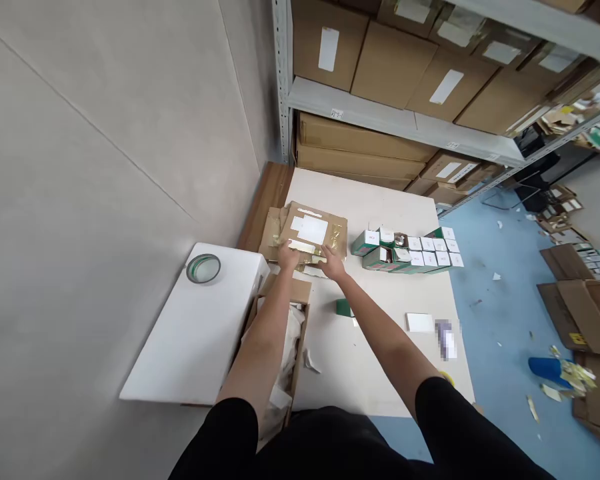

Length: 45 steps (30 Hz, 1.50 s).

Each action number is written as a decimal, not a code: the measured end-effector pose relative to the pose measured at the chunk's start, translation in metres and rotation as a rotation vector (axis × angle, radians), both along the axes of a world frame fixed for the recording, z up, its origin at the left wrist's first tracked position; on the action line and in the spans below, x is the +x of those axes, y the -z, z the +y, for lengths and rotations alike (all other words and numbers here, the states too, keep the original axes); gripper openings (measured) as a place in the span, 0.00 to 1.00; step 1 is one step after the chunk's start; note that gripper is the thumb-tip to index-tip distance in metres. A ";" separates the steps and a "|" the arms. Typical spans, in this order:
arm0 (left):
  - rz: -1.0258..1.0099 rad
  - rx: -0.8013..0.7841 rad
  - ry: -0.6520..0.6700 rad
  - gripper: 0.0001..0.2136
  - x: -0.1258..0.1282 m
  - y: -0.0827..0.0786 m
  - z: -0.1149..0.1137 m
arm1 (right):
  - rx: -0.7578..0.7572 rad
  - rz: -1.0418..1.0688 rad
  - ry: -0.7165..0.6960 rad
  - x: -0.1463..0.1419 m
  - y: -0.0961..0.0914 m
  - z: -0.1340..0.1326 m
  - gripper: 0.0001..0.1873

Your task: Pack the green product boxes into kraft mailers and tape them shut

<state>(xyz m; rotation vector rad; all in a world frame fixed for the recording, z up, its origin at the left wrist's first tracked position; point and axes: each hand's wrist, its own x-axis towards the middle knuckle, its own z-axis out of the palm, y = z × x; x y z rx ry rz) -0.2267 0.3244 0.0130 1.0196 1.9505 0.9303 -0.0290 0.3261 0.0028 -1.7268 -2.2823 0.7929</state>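
Both my hands are at the near edge of a flattened cardboard box that bears white labels and torn tape. My left hand grips its near left part, and my right hand holds the near right part. Other flat cardboard lies beneath it on the white table. Just below my left hand stands an open cardboard carton with white wrapping paper inside. A small green box sits beside my right forearm, which partly hides it.
Several green-and-white boxes stand in rows to the right. A tape roll lies on a white foam block at left. A shelf with cartons borders the table's far side. A blue bin lies tipped on the floor.
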 end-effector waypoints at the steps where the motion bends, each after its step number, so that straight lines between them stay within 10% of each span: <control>1: 0.020 -0.050 -0.003 0.28 -0.001 0.007 0.004 | -0.041 -0.033 -0.028 -0.004 0.007 0.009 0.38; 13: 0.100 -0.219 0.033 0.37 -0.040 0.060 0.054 | -0.315 -0.229 -0.165 -0.028 0.067 0.038 0.46; 24: 0.121 -0.127 -0.071 0.12 -0.047 0.058 0.048 | -0.323 -0.223 -0.159 -0.015 0.060 0.019 0.42; 30: -0.200 0.158 -0.159 0.09 -0.039 0.024 0.043 | -0.176 0.045 -0.011 0.007 0.039 0.022 0.34; 39: -0.446 0.487 -0.052 0.15 -0.047 -0.077 0.007 | -0.007 0.707 0.593 0.072 -0.038 0.061 0.36; 45: -0.551 0.549 0.192 0.35 -0.031 -0.128 -0.027 | 0.072 1.147 0.515 0.136 -0.108 0.047 0.32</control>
